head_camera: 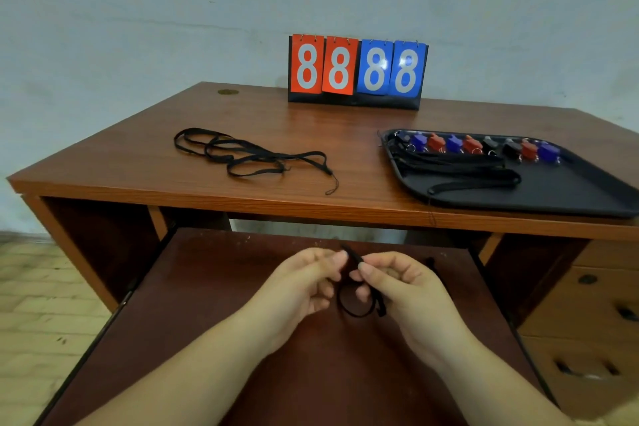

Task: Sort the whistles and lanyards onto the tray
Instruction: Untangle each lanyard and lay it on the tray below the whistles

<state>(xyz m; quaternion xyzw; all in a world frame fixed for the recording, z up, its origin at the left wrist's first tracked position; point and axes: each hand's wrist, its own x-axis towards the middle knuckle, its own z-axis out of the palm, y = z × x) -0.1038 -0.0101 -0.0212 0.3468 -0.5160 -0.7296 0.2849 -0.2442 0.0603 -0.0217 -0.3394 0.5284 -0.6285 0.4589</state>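
My left hand (pixel 307 282) and my right hand (pixel 397 287) meet over the pull-out shelf, both pinching one black lanyard (pixel 356 313) whose loop hangs between them. Several loose black lanyards (pixel 249 156) lie tangled on the desk's left middle. At the desk's right stands a black tray (pixel 560 197). Along its far side runs a row of several blue, red and black whistles (pixel 472 143), with several folded black lanyards (pixel 456 168) laid in front of them.
A flip scoreboard (pixel 358 71) showing 8888 stands at the back of the wooden desk (pixel 145 149), against the wall. The pull-out shelf (pixel 214 287) juts toward me below the desk edge. Drawers (pixel 587 308) sit at lower right.
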